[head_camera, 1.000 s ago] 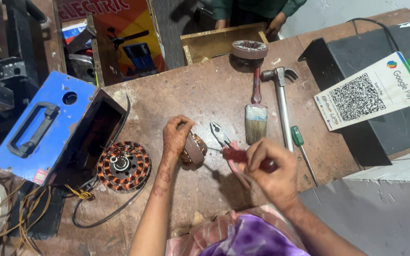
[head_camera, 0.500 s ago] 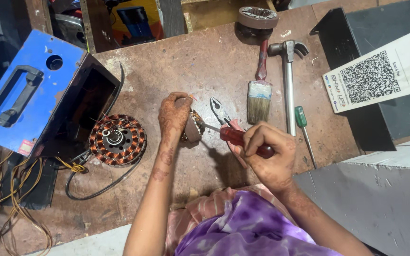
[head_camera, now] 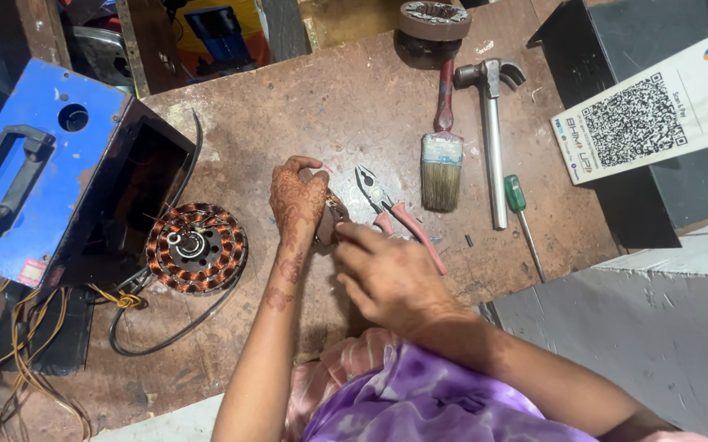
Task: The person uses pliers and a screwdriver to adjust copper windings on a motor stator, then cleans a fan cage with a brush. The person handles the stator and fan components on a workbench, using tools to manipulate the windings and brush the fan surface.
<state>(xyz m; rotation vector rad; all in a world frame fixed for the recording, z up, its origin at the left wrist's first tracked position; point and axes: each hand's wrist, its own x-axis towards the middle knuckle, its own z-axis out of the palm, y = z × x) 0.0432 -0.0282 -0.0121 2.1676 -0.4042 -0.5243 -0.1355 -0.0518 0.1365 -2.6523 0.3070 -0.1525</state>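
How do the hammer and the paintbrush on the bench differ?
The hammer is all metal with a claw head; the paintbrush has a red handle and pale bristles. The hammer is longer and thinner, the paintbrush shorter and broader. Both lie flat, side by side, untouched.

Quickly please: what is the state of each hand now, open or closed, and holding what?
Left hand: closed around a small wound part.
Right hand: fingers touch that part; it holds nothing; pliers lie beside it.
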